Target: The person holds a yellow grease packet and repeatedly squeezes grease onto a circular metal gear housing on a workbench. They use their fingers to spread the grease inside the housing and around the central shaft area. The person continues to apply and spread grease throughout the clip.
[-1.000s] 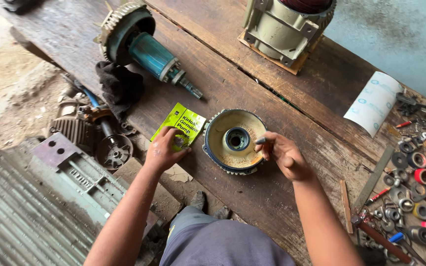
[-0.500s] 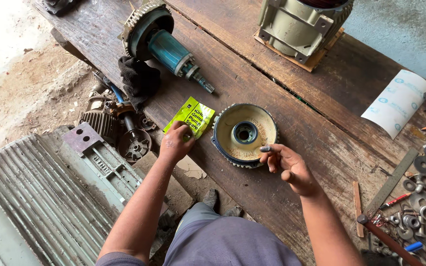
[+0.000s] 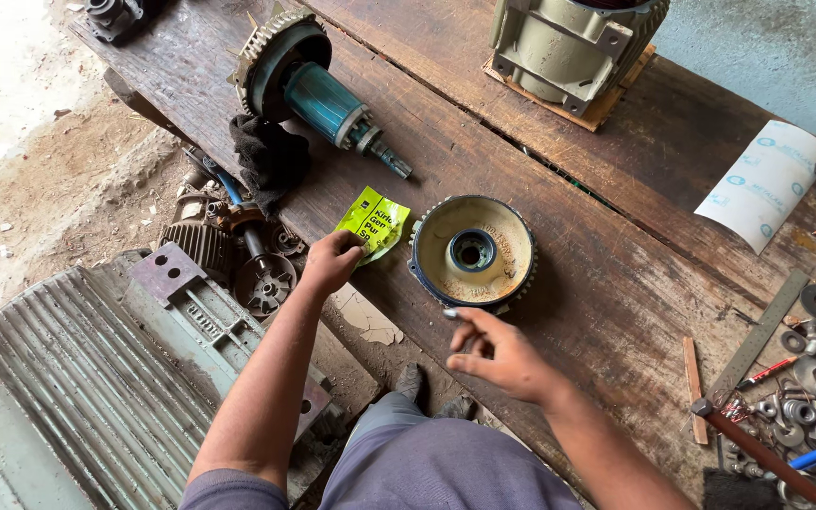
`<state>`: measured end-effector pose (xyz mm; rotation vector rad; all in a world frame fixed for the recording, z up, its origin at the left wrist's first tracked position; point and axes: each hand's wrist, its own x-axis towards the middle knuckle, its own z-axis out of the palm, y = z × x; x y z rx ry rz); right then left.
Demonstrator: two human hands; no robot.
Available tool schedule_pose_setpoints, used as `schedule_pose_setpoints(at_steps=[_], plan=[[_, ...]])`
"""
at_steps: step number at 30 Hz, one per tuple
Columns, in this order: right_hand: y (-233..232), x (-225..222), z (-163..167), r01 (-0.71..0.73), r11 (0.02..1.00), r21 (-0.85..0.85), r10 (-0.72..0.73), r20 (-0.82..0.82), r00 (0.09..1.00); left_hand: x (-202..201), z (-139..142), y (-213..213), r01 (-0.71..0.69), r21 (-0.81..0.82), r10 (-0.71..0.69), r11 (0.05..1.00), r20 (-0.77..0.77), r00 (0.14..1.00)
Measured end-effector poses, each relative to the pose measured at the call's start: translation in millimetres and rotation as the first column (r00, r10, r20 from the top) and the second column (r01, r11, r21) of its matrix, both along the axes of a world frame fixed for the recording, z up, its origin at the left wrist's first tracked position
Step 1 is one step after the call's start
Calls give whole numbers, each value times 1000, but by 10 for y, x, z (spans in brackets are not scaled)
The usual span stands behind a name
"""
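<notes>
My left hand (image 3: 331,263) grips the lower corner of a small yellow-green sachet (image 3: 375,220) lying on the wooden workbench (image 3: 616,236). Right of the sachet sits a round motor end cover (image 3: 472,252), cream inside with a blue rim and a central bearing hole. My right hand (image 3: 500,351) hovers just below the cover's near edge, fingers loosely spread and a grey smear on one fingertip, holding nothing.
A teal motor rotor with a fan cover (image 3: 309,85) and a dark rag (image 3: 269,156) lie at the back left. A grey motor housing (image 3: 569,47) stands at the back. Washers, bearings and a hammer (image 3: 757,451) crowd the right. A ribbed motor casing (image 3: 87,378) lies on the ground.
My right hand has drawn back from the end cover's rim toward me and opened. My left hand keeps hold of the sachet.
</notes>
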<state>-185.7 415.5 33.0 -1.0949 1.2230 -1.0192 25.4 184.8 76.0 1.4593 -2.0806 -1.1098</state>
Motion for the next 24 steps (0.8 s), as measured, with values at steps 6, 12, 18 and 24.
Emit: schedule_pose_setpoints(at_steps=[6,12,18,24], plan=[[-321,460,65,-10,999,-36,6,-106,994,111,-126,81,11,-99,-19,995,-77,997],[-732,835,129,79,986,-150,-130,-369,920,305,-318,124,117,-205,-153,972,-170,974],[-1181,1207,-2,23,939,-344,-271,-696,665,474,-448,-164,230,-172,-269,958,-265,926],[-1325,1398,-137,69,963,-261,-256,-800,543,581,-570,-445,377,-203,-424,904,-302,854]])
